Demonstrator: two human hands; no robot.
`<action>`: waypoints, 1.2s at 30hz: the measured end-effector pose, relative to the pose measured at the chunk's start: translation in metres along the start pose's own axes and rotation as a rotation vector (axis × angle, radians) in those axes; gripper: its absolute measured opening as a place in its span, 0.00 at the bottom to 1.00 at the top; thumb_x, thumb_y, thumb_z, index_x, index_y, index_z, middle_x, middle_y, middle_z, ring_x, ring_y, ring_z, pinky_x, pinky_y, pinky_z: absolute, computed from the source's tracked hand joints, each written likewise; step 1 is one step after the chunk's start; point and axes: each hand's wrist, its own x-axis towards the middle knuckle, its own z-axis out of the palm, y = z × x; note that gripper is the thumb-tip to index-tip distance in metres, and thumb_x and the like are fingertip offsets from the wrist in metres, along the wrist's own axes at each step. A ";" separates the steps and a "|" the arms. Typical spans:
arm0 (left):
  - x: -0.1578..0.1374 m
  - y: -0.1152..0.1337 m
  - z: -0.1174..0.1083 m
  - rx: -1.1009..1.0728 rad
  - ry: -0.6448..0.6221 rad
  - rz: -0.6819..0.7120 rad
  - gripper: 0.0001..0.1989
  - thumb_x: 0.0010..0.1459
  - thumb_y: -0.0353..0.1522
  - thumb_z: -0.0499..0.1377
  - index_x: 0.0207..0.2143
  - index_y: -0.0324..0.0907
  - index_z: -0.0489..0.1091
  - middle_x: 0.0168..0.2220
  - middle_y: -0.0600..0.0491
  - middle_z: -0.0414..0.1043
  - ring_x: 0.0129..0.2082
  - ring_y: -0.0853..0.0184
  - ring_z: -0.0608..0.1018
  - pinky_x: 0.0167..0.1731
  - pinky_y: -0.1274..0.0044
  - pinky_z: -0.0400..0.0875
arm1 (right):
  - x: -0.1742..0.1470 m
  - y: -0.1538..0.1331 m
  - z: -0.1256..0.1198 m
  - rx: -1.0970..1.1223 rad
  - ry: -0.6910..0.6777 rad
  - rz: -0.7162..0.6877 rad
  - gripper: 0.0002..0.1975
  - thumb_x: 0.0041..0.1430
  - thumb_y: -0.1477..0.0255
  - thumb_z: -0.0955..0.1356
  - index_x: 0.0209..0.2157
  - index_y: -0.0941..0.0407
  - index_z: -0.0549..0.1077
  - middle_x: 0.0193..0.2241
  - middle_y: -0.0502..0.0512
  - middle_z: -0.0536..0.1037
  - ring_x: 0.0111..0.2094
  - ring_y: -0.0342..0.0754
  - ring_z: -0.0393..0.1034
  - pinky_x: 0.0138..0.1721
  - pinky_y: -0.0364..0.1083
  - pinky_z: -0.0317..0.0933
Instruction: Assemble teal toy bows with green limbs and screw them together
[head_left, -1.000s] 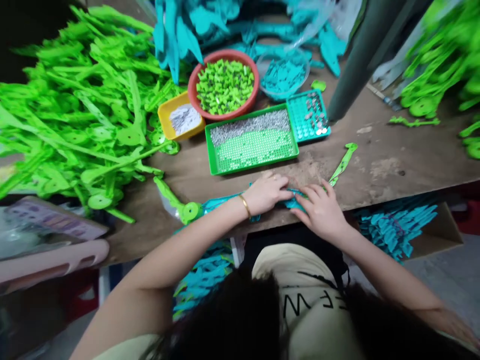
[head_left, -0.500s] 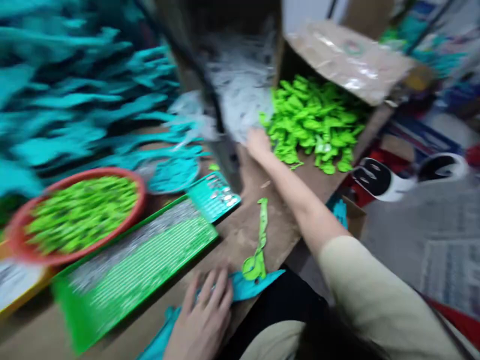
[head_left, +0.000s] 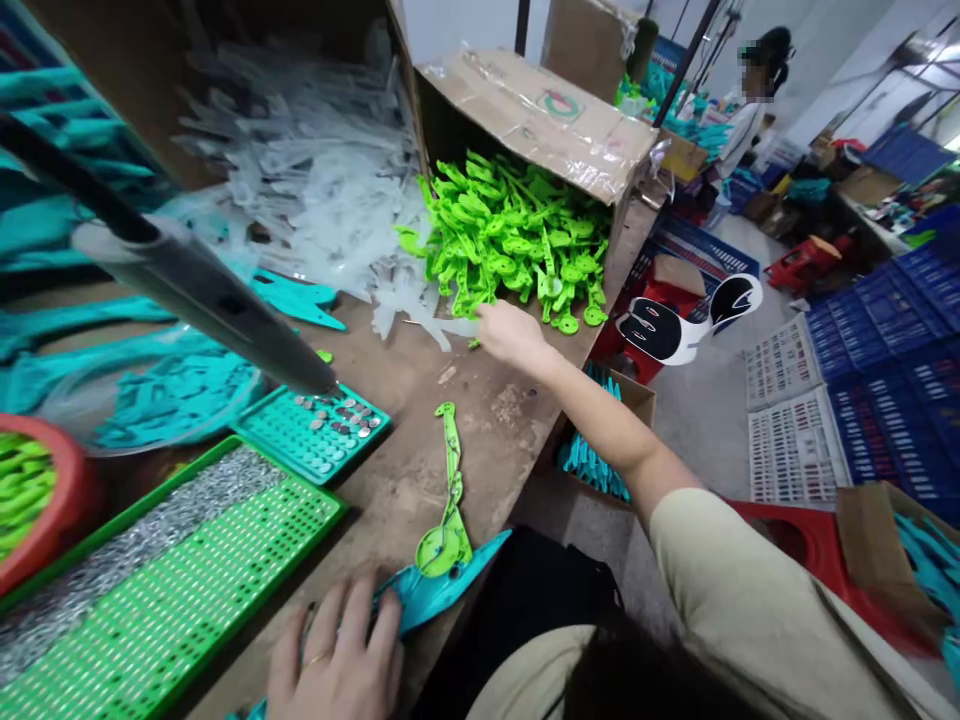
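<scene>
My left hand [head_left: 337,640] lies with fingers spread over a long teal plastic piece [head_left: 450,595] at the table's near edge. On this piece rests a bright green plastic part [head_left: 442,550], with a round cup at the near end and a narrow arm pointing away. My right hand [head_left: 514,338] reaches forward, fingers closed at the end of a translucent whitish plastic strip [head_left: 459,327]. Just beyond it a heap of similar green parts [head_left: 510,240] spills from a cardboard box [head_left: 540,110]. The translucent pieces [head_left: 322,190] form a pile to the left.
A grey-and-black powered tool [head_left: 217,300] hangs over a teal tray [head_left: 292,455] of small metal discs. Left of me lie a green tray [head_left: 172,560] of metal pins and a red basin [head_left: 64,500]. Cartons, crates and a person [head_left: 750,110] are to the right.
The view has swung right and sharpened. My right hand has drawn back slightly from the translucent pile, with a strip at its fingers. My left hand stays on the teal piece.
</scene>
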 end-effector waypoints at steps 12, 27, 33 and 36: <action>0.029 0.042 -0.033 -0.232 0.037 -0.255 0.18 0.59 0.26 0.51 0.51 0.34 0.72 0.49 0.39 0.73 0.51 0.53 0.73 0.56 0.60 0.64 | -0.158 0.064 0.035 0.784 0.016 0.299 0.25 0.55 0.47 0.63 0.36 0.55 0.72 0.22 0.46 0.69 0.20 0.39 0.59 0.22 0.40 0.54; 0.044 0.087 0.011 -0.339 0.056 -0.512 0.43 0.54 0.58 0.56 0.59 0.31 0.64 0.53 0.36 0.71 0.53 0.50 0.72 0.58 0.62 0.59 | -0.177 -0.001 0.052 1.011 -0.626 0.507 0.24 0.36 0.63 0.80 0.34 0.57 0.72 0.26 0.50 0.80 0.25 0.42 0.74 0.24 0.40 0.71; 0.043 0.089 0.009 -0.314 0.038 -0.496 0.48 0.52 0.60 0.55 0.60 0.29 0.63 0.52 0.37 0.71 0.52 0.51 0.72 0.59 0.64 0.59 | -0.174 -0.001 0.050 1.008 -0.627 0.565 0.24 0.35 0.63 0.80 0.31 0.57 0.71 0.25 0.49 0.80 0.23 0.42 0.75 0.25 0.40 0.73; 0.043 0.088 0.008 -0.347 0.008 -0.489 0.48 0.52 0.60 0.55 0.61 0.29 0.62 0.53 0.37 0.70 0.53 0.51 0.71 0.59 0.63 0.59 | -0.175 -0.002 0.049 0.980 -0.635 0.588 0.24 0.35 0.63 0.80 0.31 0.57 0.71 0.26 0.50 0.80 0.23 0.42 0.75 0.26 0.40 0.74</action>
